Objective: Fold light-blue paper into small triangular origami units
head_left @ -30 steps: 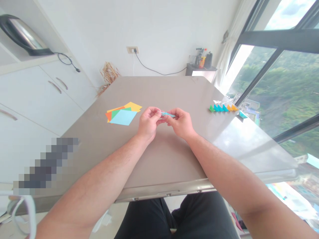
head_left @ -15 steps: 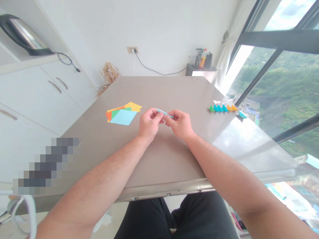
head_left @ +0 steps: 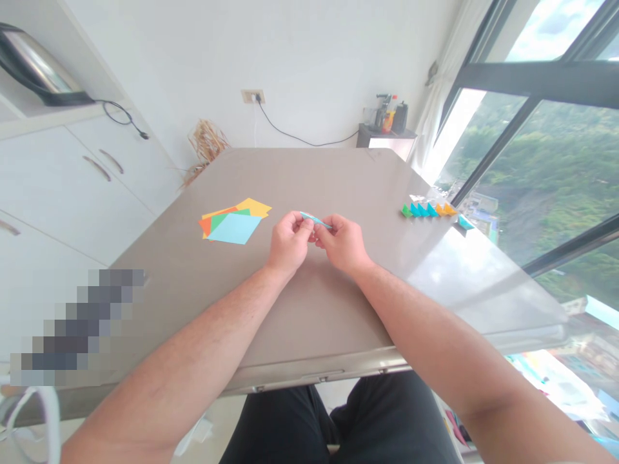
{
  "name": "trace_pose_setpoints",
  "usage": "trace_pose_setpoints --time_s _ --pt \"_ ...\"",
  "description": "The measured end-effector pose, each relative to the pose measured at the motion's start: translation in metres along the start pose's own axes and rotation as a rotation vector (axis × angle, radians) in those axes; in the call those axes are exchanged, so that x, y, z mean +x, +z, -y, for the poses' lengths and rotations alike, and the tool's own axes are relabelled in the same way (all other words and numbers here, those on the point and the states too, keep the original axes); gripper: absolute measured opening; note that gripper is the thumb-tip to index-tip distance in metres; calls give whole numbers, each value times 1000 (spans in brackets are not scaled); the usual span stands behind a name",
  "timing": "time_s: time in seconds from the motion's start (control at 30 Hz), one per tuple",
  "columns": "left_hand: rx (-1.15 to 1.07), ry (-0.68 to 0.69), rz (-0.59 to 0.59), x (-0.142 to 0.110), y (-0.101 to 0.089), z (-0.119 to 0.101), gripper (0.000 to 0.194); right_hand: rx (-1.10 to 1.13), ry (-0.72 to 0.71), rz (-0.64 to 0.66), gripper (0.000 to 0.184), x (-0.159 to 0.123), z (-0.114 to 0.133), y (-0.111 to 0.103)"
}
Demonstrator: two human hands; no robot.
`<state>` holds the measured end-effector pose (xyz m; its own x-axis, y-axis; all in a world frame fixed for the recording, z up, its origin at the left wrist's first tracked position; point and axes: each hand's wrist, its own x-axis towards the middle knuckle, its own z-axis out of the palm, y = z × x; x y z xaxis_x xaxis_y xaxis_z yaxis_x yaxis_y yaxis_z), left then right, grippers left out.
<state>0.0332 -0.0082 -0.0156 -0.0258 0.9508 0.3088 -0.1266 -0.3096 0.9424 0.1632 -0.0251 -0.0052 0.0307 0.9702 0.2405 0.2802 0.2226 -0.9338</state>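
Note:
Between my two hands, a little above the table, is a small folded light-blue paper (head_left: 315,220), seen nearly edge-on. My left hand (head_left: 291,240) pinches its left end between thumb and fingers. At the other end, my right hand (head_left: 342,240) is closed on the same paper, thumb on the near side. My fingers cover much of the paper, so its folded shape is partly hidden. Left of my hands lies a fanned stack of coloured paper sheets (head_left: 235,229), light blue on top with green, orange and yellow showing beneath.
On the right stands a row of small folded paper boats (head_left: 427,210) in green, blue and orange, with one blue paper boat (head_left: 465,222) apart. The grey table (head_left: 319,309) borders a large window. A pixelated patch (head_left: 87,325) covers the lower left.
The view has shifted slightly, so the table items sit a little further left. Both hands keep hold of the folded paper, with only a slight movement of the fingers.

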Motion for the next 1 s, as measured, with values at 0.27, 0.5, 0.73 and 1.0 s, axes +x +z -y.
trace_pose_setpoints --time_s 0.27,0.5,0.73,1.0 --pt "-77 -65 2 -1 3 -4 18 40 39 34 16 0 0 -1" --pt "-106 -107 -30 0 3 -3 21 -59 39 -15 19 2 3 -2" --pt "-157 -184 -70 2 -3 -4 31 -214 -73 -40 16 1 -5 -5" --pt "9 -94 -81 3 -5 3 45 -116 -344 -159 8 2 -9 -3"
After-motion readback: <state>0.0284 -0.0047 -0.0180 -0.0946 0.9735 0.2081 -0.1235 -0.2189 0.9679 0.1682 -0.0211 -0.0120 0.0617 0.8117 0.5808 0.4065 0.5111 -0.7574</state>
